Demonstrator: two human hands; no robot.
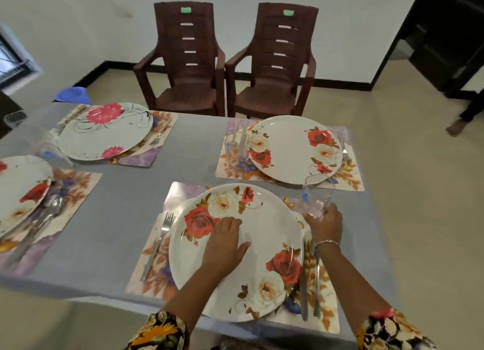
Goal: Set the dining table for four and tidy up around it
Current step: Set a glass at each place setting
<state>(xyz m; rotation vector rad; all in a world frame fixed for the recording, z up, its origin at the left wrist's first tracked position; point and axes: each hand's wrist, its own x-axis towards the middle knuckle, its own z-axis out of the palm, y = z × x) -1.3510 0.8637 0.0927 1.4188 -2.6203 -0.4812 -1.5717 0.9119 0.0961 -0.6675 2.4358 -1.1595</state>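
I am watching two hands working at the nearest place setting on a grey table (125, 218).

From the left: a fork (159, 244) is lying on the floral placemat (146, 276) just beside the near plate (264, 234), and the left hand (225, 242) is resting flat and open on that plate, fingers spread over its middle, gripping nothing. To its right, a knife (303, 297) and what I take to be a spoon (317, 284) are lying side by side beside the plate's right rim. The right hand (324, 225) is curling around the base of a clear glass (319, 192), which is standing above the fingers at the placemat's upper right corner; motion blur is keeping me from judging how firmly the fingers are closing on it. Three other plates are sitting on placemats farther away.
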